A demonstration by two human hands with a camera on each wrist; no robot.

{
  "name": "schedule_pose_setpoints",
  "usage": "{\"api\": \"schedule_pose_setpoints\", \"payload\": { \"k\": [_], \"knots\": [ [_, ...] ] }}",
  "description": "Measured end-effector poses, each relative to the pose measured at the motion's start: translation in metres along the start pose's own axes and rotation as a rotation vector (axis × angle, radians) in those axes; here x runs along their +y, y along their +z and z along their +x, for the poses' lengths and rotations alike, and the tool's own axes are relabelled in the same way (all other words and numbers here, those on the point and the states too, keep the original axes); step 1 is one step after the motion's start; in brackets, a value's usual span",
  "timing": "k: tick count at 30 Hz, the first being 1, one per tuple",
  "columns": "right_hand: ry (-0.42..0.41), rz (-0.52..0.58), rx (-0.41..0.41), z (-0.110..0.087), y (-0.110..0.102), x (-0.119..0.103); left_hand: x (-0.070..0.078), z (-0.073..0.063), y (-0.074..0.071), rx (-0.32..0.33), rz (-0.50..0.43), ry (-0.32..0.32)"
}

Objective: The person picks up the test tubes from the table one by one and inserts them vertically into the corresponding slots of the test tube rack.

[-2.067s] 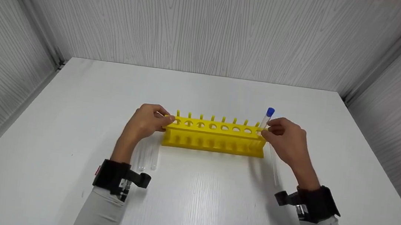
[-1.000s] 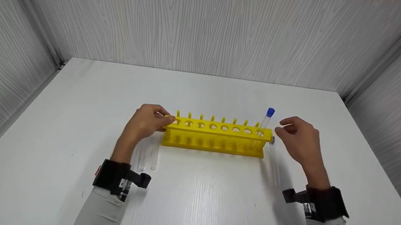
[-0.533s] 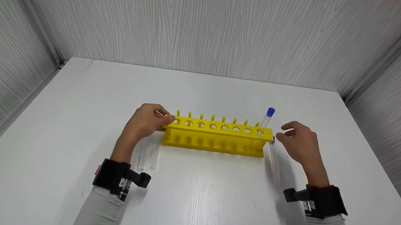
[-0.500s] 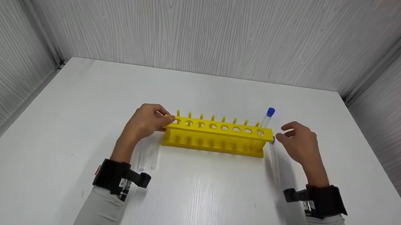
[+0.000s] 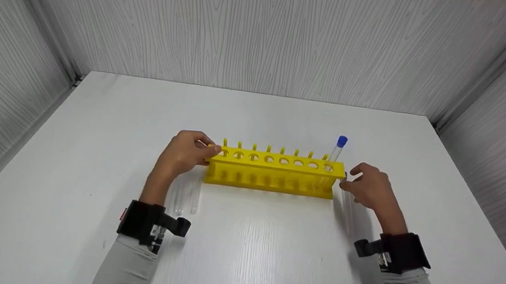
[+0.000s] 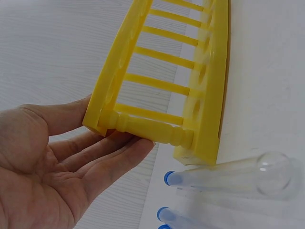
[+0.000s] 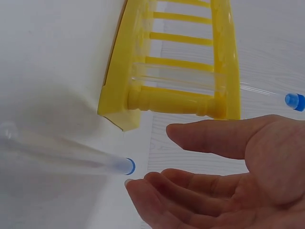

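Note:
A yellow test tube rack (image 5: 272, 181) stands in the middle of the table. My left hand (image 5: 188, 151) grips its left end, thumb on the top plate and fingers around the end post, as the left wrist view shows. In the rack's rightmost hole stands a clear test tube with a blue cap (image 5: 342, 141), leaning slightly. My right hand (image 5: 370, 187) hovers just right of the rack, thumb and fingers apart and nothing between them. Close by its fingertips is the blue cap of a second test tube (image 7: 71, 155), lying on the table beside the rack.
Several clear test tubes (image 5: 195, 197) with blue caps lie left of the rack, partly hidden by the left forearm. The white table (image 5: 241, 253) is bounded by a grey wood-grain back panel (image 5: 264, 35) and side panels.
The right hand has let go of the tube in the rack, drawn away to the right, then come lower toward the lying tube's cap. The left hand and rack have stayed put.

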State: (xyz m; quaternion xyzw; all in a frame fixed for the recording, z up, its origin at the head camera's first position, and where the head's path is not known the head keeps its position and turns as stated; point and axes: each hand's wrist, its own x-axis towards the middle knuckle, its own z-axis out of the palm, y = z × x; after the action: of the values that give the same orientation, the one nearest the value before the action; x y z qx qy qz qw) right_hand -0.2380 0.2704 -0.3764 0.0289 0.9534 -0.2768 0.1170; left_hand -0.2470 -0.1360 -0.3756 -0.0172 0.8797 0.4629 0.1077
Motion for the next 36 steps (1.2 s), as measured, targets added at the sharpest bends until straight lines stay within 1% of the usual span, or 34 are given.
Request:
{"api": "schedule_pose_setpoints", "payload": {
  "k": [5, 12, 15, 21, 29, 36],
  "knots": [
    [0.022, -0.038, -0.042, 0.002, 0.003, 0.001, 0.000, -0.001, 0.000, -0.001, -0.003, 0.000],
    [0.056, -0.072, -0.067, 0.004, 0.006, 0.000, -0.001, -0.002, -0.001, -0.004, -0.019, 0.030],
    [0.073, -0.082, -0.072, 0.004, 0.008, 0.000, -0.001, -0.002, -0.001, -0.005, -0.018, 0.031],
    [0.075, -0.074, -0.078, 0.005, 0.010, 0.002, -0.001, -0.002, -0.001, -0.008, -0.017, 0.028],
    [0.113, -0.083, -0.099, 0.005, 0.012, 0.001, -0.001, -0.001, -0.001, -0.013, -0.021, 0.016],
    [0.115, -0.093, -0.108, 0.006, 0.012, 0.001, -0.001, -0.001, -0.001, -0.013, -0.026, 0.013]
  ]
}}
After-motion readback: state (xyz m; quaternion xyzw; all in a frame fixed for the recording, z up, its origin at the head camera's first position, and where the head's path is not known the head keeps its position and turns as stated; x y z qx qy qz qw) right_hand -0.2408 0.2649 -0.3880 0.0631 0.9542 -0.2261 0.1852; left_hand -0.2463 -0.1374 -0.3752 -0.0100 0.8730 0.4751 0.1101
